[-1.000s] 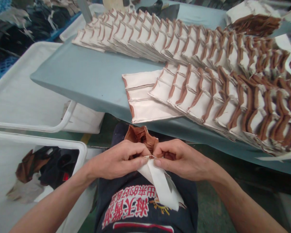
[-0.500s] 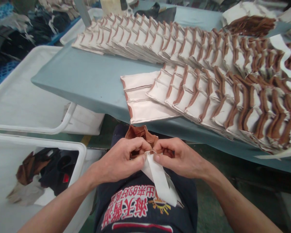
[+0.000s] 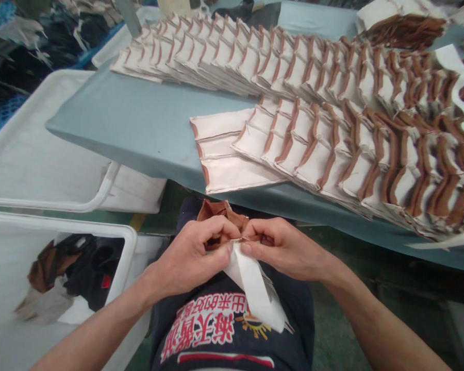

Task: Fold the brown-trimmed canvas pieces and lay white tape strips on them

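My left hand (image 3: 204, 247) and my right hand (image 3: 280, 247) meet over my lap, thumbs and fingers pinched on either side of one seam of a sewn fabric piece. Its brown side (image 3: 223, 210) bunches up behind the fingers, towards the table. From the pinched seam a white fabric strip (image 3: 255, 293) hangs down over the dark printed cloth (image 3: 212, 324) on my lap. The fingertips partly hide the seam between them. On the table lies a flat white panel with brown edges (image 3: 235, 172), at the near end of an overlapping row of similar pieces (image 3: 340, 154).
A second overlapping row of white and brown pieces (image 3: 216, 56) runs along the back of the blue-covered table (image 3: 119, 118). At the left stand white plastic bins (image 3: 131, 242), the nearer one holding dark, brown and pale cloth scraps (image 3: 88, 268). A bundled stack (image 3: 402, 26) sits at the far right.
The view has shifted slightly. Both hands keep their pinch on the fabric piece, with the right thumb and fingers moved very slightly left; the white strip still hangs down.
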{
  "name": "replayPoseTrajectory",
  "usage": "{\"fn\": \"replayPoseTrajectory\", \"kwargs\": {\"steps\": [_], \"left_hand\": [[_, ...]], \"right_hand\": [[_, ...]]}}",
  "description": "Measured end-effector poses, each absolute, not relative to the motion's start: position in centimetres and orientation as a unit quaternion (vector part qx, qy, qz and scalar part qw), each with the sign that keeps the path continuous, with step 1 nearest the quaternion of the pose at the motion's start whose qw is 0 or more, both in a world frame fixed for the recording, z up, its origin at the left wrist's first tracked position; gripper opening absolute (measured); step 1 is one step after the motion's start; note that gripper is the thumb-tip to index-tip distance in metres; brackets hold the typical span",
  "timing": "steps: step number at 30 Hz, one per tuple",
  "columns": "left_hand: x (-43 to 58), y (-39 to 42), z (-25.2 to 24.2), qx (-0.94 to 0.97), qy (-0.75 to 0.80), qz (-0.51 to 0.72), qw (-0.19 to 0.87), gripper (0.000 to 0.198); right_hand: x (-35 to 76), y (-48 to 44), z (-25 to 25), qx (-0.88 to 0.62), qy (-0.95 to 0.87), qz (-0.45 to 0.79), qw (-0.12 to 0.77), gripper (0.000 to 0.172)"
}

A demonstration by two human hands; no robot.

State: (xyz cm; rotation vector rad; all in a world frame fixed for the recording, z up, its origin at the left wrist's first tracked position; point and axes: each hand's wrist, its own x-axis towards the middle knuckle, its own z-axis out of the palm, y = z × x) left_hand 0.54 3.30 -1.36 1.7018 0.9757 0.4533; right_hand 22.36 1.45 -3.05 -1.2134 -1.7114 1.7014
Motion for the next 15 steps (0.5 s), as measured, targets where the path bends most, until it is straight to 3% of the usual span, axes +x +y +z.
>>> {"fn": "replayPoseTrajectory", "kwargs": {"steps": [6, 15], "left_hand": [[0.6, 2.8, -1.5, 0.776, 0.368, 0.230, 0.458, 0.025], [0.2, 2.6, -3.7, 0.892, 0.211, 0.316, 0.246, 0.029]], "right_hand": [[23.1, 2.1, -2.7, -0.411, -0.579, 0.675, 0.199, 0.018], [22.4, 1.3, -3.5, -0.379, -0.445, 0.778, 0.228, 0.025]]}}
